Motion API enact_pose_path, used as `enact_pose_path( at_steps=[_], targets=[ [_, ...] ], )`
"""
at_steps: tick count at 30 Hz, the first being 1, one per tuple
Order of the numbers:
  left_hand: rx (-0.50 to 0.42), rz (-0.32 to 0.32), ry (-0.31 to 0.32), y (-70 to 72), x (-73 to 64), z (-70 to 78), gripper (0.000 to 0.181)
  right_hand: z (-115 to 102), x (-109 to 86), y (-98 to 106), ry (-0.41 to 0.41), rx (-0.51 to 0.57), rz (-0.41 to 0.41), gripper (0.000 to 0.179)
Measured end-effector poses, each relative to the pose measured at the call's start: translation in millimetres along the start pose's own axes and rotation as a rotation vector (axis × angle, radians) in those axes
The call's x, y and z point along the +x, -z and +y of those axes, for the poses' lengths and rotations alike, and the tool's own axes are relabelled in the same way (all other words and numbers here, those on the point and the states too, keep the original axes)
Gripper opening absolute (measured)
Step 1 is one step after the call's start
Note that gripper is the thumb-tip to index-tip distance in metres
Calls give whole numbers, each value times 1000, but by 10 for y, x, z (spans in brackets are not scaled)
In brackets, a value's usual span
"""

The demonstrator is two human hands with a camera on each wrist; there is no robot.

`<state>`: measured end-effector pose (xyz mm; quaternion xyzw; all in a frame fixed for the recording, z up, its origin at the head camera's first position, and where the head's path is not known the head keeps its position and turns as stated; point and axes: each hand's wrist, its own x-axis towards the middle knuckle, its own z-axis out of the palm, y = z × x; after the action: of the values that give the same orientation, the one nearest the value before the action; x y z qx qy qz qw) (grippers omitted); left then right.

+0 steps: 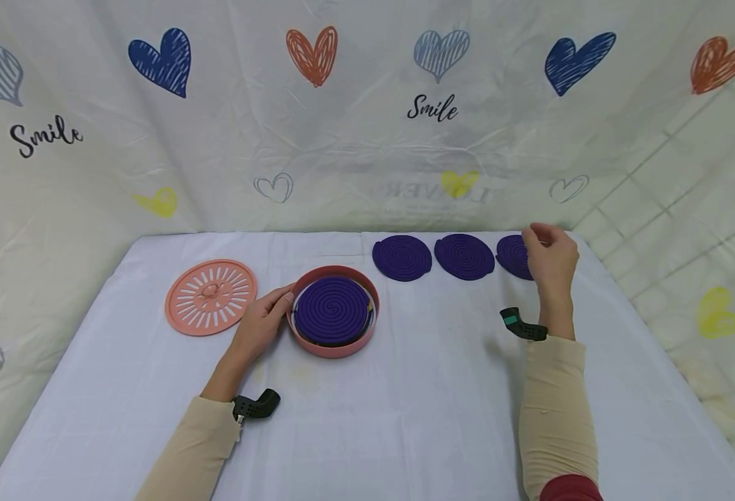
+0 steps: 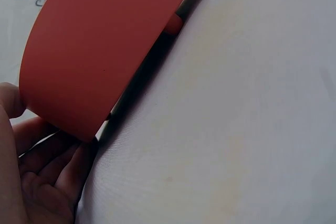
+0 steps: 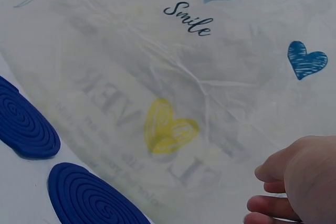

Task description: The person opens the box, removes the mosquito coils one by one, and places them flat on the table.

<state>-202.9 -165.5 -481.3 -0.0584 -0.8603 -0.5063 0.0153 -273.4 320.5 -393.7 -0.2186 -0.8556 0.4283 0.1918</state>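
Observation:
My left hand [image 1: 264,319] grips the left side of a round pinkish-red mosquito coil holder [image 1: 333,352], thumb by its rim. The holder's red outer wall [image 2: 89,51] fills much of the left wrist view, with the fingers against its lower end. Inside it lies a purple mosquito coil [image 1: 332,310]. My right hand [image 1: 553,261] hovers at the far right coil [image 1: 511,255], partly covering it. Its fingers are loosely bent, and a gap shows between thumb and fingers in the right wrist view; nothing is held.
Two more purple coils, the left one [image 1: 401,257] and the middle one [image 1: 464,257], lie along the table's back edge. A pink slotted lid [image 1: 188,323] lies left of the holder. Behind the white-covered table [image 1: 405,424] hangs a pale sheet [image 1: 355,132] with printed hearts.

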Motion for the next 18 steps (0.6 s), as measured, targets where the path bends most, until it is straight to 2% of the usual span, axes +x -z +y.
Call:
enact_pose_path(
  at_steps=[8,18],
  targets=[
    [27,8,2,6,-4,5,49,-9,-1,3,39,6,2,46],
    [21,8,0,6,-4,4,49,-21,5,-3,21,-6,-14,47]
  ],
)
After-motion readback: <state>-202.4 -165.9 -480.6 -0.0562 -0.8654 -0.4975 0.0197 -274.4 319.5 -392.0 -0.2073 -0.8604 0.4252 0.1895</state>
